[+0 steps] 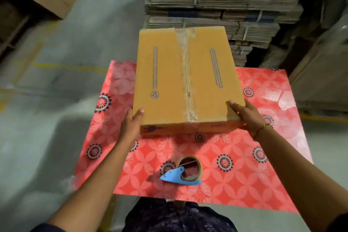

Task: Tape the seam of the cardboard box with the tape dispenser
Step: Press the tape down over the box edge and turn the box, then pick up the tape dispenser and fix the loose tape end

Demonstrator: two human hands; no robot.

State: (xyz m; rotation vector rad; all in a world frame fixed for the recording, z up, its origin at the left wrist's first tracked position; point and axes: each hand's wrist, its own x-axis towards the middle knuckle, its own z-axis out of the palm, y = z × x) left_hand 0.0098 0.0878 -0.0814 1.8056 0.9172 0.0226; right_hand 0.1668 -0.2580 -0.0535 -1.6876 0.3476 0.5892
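The cardboard box [188, 79] sits closed on the far half of the worktop [263, 165], which is covered in a red flowered sheet, and its far end reaches past the worktop's back edge. Both top flaps are down and meet at a seam [186, 73] running away from the person along the middle of the lid; a strip of clear tape [183, 47] lies over that seam from the far edge to the near edge and folds a little way down the near wall (what is inside the box cannot be seen). The left hand [131, 124] grips the box's near left corner, thumb on top of the lid and fingers wrapped down the side. The right hand [246, 113] grips the near right corner, fingers spread flat on the lid's edge, with a beaded bracelet [263, 128] at the wrist. The tape dispenser [185, 172], a blue cutter clipped on a roll of clear tape, lies on the near part of the worktop between the two forearms, well apart from the box and touched by neither hand. Behind the worktop stand stacks of flattened cartons [226, 0], tied in bundles.
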